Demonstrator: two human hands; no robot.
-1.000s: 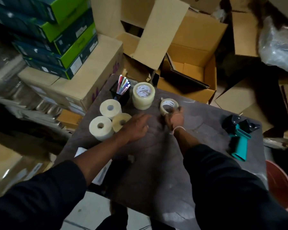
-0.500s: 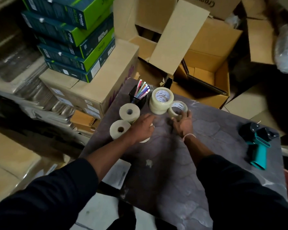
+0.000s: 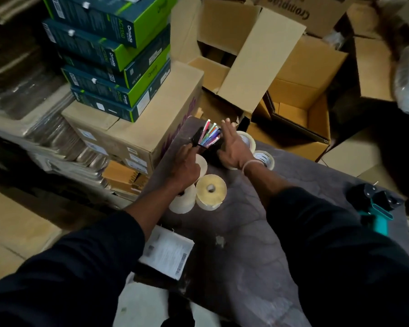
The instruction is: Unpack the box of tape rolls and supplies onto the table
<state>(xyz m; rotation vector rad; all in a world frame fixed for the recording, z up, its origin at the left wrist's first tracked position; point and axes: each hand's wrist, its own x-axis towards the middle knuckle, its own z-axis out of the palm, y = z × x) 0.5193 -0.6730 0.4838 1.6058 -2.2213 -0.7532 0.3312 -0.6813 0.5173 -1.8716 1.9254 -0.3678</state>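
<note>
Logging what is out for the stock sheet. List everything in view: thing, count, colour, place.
table: one, dark mottled top, centre.
cream rolls: three, near the table's left edge, two partly under the left hand.
clear tape rolls: two, behind the right hand.
pen holder: one, black, holding coloured pens, table's far left corner.
tape dispenser: one, teal and black, table's right side.
green boxes: four, stacked on a carton, upper left.
open cartons: several, brown, behind the table.
printed paper: one, white, below the table's left edge.
left hand: at the holder's left side.
right hand: fingers spread, at the holder's right.
</note>
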